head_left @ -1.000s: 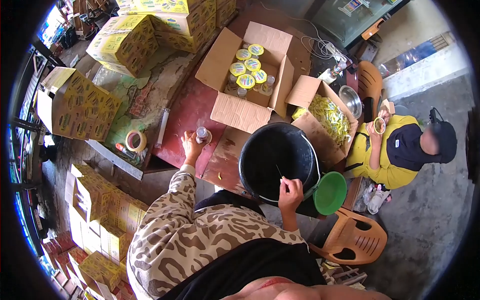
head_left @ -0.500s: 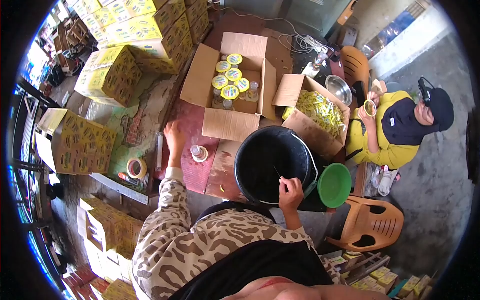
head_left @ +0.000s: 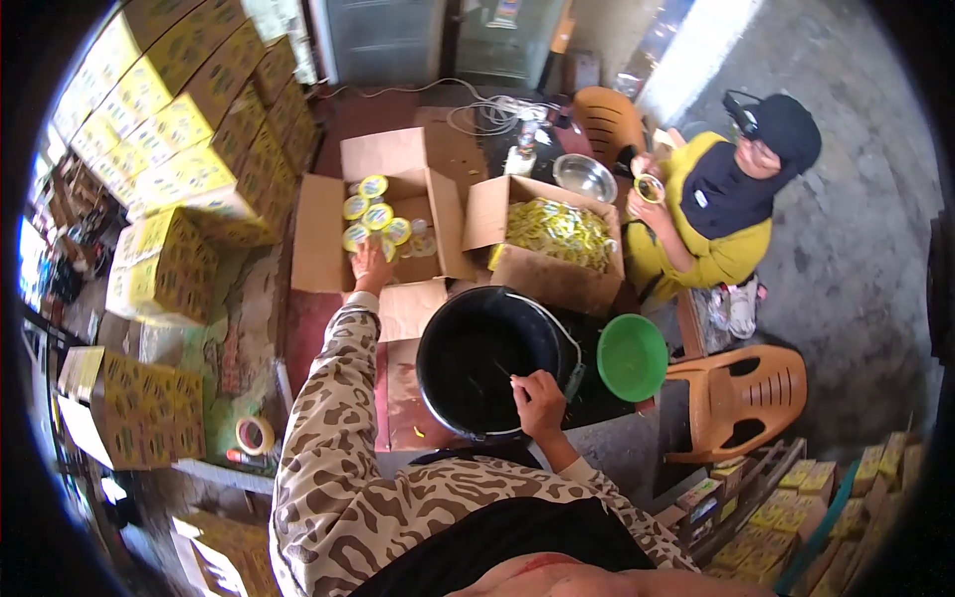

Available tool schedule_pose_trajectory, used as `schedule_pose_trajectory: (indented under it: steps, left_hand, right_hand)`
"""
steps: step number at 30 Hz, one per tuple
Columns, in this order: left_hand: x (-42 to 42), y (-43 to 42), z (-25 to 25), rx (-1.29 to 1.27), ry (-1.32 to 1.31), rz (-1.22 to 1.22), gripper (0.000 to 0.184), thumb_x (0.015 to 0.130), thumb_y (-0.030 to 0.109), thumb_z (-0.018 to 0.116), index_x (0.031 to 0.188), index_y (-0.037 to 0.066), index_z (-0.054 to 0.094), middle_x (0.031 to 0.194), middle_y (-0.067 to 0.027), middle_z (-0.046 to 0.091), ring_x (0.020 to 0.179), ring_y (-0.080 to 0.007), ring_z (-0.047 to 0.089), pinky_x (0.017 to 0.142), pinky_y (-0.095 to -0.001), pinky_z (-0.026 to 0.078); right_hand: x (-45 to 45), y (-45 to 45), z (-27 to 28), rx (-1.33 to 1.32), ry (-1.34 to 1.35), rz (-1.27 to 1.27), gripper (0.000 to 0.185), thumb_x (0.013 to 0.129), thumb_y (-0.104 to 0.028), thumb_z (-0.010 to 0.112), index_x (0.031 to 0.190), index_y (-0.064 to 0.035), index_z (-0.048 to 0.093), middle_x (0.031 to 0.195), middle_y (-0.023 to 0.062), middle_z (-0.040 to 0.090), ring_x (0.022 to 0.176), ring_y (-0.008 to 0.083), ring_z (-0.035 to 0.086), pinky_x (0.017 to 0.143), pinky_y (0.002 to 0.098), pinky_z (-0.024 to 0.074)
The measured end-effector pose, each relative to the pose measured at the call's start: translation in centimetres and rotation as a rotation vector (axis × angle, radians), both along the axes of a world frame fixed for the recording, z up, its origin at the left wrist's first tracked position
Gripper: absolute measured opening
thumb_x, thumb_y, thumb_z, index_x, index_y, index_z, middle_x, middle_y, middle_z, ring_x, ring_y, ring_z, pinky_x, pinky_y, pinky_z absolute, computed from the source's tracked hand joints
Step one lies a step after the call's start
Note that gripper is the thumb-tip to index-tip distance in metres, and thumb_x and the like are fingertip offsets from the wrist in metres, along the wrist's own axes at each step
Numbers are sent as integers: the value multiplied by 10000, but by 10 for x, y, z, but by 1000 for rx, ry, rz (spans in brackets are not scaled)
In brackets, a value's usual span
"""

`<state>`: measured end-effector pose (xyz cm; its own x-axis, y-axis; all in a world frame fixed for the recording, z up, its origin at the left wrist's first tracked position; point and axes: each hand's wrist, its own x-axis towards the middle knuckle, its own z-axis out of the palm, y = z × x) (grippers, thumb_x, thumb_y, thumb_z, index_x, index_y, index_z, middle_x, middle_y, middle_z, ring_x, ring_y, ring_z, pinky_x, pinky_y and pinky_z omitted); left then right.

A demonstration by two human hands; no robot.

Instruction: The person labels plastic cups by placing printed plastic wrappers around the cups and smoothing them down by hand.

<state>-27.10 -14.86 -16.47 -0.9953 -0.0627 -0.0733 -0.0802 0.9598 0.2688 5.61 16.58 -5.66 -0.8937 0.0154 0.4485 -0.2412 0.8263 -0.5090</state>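
My left hand (head_left: 372,265) reaches over the near edge of an open cardboard box (head_left: 320,234), at one of the cups with yellow lids (head_left: 378,216) inside; its fingers are partly hidden. Several lidded cups stand in the box, with clear ones to their right. My right hand (head_left: 538,400) is closed in a pinch on a thin dark stick (head_left: 504,369) over the large black bucket (head_left: 438,363). The green basin (head_left: 633,357) stands right of the bucket.
A box of yellow strips (head_left: 559,235) stands behind the bucket, near a metal bowl (head_left: 585,179). A person in yellow (head_left: 731,254) sits at the right holding a cup (head_left: 649,189). Printed cartons (head_left: 169,119) are stacked at left; an orange chair (head_left: 741,398) stands at right.
My left hand has moved from the table surface near the clear cup to the lidded cups in the box. The view has shifted left. My right hand keeps its pinch over the bucket.
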Motion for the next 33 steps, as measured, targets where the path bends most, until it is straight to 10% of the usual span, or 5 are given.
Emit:
schedule_pose_trajectory:
  steps: [5, 9, 16, 27, 33]
  left_hand:
    - [-13, 6, -26, -89, 75, 72, 718, 805, 156, 706, 1465, 105, 429, 1585, -104, 275, 1447, -395, 283, 1097, -537, 378]
    - [-10, 7, 1, -64, 37, 99, 1007, 565, 235, 925, 1422, 136, 406, 1480, -151, 319, 1358, -412, 349, 1057, -529, 454]
    - [2, 16, -15, -82, 194, -118, 888, 634, 194, 861, 1364, 78, 370, 1320, -199, 428, 1266, -443, 424, 995, -547, 470]
    - [94, 48, 105, 685, 675, -198, 673, 725, 180, 843, 1282, -1, 511, 1180, -198, 568, 1115, -375, 543, 1009, -492, 424]
    - [169, 88, 151, 1111, 529, -138, 769, 781, 87, 840, 1425, 9, 426, 1307, -164, 551, 1224, -252, 540, 1059, -376, 443]
  right_hand:
    - [0, 0, 0, 8, 12, -33, 103, 839, -98, 750, 852, -87, 648, 778, 59, 561, 741, 256, 600, 617, 378, 498]
    - [0, 2, -1, 14, 17, -34, 113, 852, -117, 739, 840, -88, 631, 764, 57, 535, 732, 256, 589, 610, 376, 496]
    - [3, 1, 1, -8, 2, -47, 86, 829, -101, 739, 856, -104, 658, 775, 51, 550, 743, 256, 596, 619, 378, 494]
    - [7, 15, 12, -97, -29, 89, 108, 829, -99, 752, 904, -78, 677, 825, 64, 573, 795, 240, 618, 673, 352, 525]
    - [-7, 88, 54, -617, 1, -73, 216, 857, -55, 740, 1064, -26, 686, 945, 107, 662, 802, 202, 651, 725, 325, 523]
